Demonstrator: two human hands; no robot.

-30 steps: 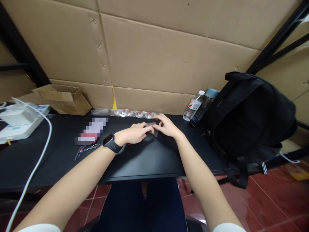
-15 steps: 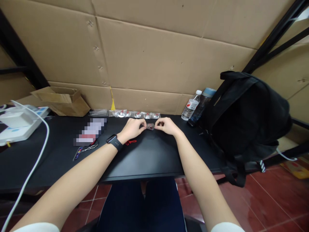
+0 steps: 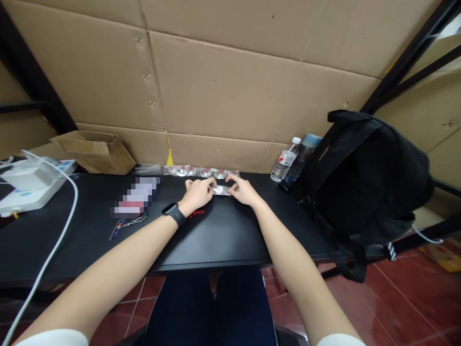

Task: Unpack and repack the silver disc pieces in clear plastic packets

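My left hand (image 3: 197, 196), with a black watch (image 3: 173, 212) on the wrist, grips the left end of a small shiny clear plastic packet (image 3: 221, 191). At the packet's other end, the thumb and curled fingers of my right hand (image 3: 245, 191) hold on. Fingertips hide part of it, and I cannot make out its contents. Just beyond both hands lies a row of clear packets (image 3: 206, 173) with round silvery things and red bits inside. A red looped cord (image 3: 196, 213) shows beside my left wrist.
A pixelated flat item (image 3: 139, 194) and a keychain (image 3: 120, 226) lie on the left. Farther left are a brown paper bag (image 3: 104, 156) and a white power strip (image 3: 36, 192) with a cable. Right: a water bottle (image 3: 285, 161), a blue-lidded bottle (image 3: 304, 156), a black backpack (image 3: 367, 187).
The packet has gone from raised on edge between my fingertips to lower and flatter, showing its shiny face. Both hands have shifted slightly left, fingers bent over it.
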